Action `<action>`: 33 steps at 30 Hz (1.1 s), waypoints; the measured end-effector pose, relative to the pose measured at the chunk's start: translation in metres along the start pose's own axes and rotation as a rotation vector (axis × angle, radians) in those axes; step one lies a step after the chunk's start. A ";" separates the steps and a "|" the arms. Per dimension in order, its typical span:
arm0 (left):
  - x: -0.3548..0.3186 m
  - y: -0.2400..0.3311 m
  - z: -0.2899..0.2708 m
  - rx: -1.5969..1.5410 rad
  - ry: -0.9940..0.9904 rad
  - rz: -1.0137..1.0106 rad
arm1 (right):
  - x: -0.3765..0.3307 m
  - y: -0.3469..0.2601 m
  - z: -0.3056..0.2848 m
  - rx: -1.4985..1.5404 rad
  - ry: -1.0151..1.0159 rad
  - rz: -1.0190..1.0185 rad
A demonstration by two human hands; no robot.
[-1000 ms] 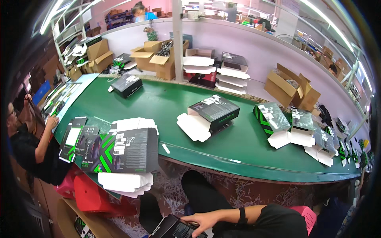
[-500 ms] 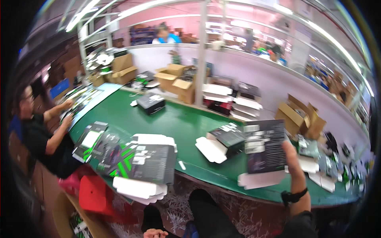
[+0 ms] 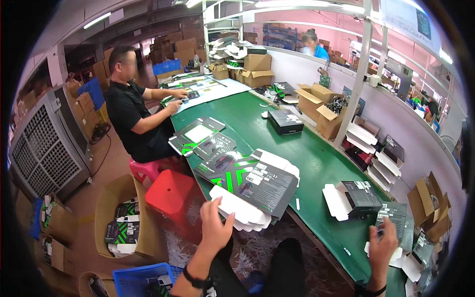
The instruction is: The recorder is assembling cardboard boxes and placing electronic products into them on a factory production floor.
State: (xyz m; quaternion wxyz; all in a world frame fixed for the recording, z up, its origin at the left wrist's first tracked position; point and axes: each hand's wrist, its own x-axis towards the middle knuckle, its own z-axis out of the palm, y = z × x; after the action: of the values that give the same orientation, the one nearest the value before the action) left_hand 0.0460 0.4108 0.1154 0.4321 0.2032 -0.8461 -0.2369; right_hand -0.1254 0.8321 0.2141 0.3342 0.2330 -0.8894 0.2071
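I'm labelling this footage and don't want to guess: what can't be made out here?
All in the head view:
Whether the left hand touches the white flaps: the two overlap.
Part of the grey box behind the right hand: the hand covers it.
How many flattened cartons lie stacked: upper ones hide lower ones.
Near end of the blue crate: cut off by the lower edge.

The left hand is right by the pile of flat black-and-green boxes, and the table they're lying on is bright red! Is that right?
Not quite: the table is green, not red, as the head view shows. The left hand is indeed by the pile of flat black-and-green boxes.
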 end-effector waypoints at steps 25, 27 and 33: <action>0.216 -0.058 0.087 0.521 -1.066 -0.193 | -0.061 -0.047 0.030 0.336 -0.151 -0.090; 0.220 -0.066 0.090 0.458 -1.166 -0.324 | -0.065 -0.044 0.030 0.305 -0.180 -0.072; 0.198 -0.090 0.071 0.489 -0.798 -0.257 | -0.060 -0.056 0.026 0.329 -0.195 -0.075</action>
State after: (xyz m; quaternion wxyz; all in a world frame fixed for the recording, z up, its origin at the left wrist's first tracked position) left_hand -0.1081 0.2456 0.1520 -0.0194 0.2947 -0.9448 -0.1420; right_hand -0.0671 0.7896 0.1669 0.2112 0.3364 -0.8625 0.3136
